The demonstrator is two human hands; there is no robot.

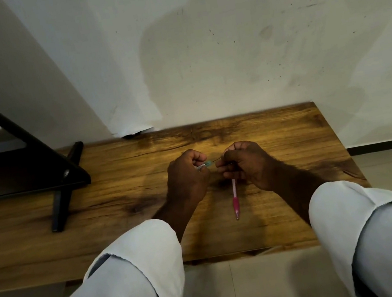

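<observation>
My left hand (188,174) is curled and pinches a small white part with a teal tip (206,164). My right hand (243,164) is curled opposite it and pinches a thin dark rod (217,159) that points at the teal tip. A pink and white pen barrel (235,198) sticks out below my right hand, its grip end toward me; whether the hand holds it or it lies on the wooden table (122,210) I cannot tell. Both hands hover just above the table's middle.
A black stand with angled legs (64,193) sits on the table's left part. A white scuffed wall rises right behind the table. The table's right edge (342,146) drops to a tiled floor. White sleeves cover both forearms.
</observation>
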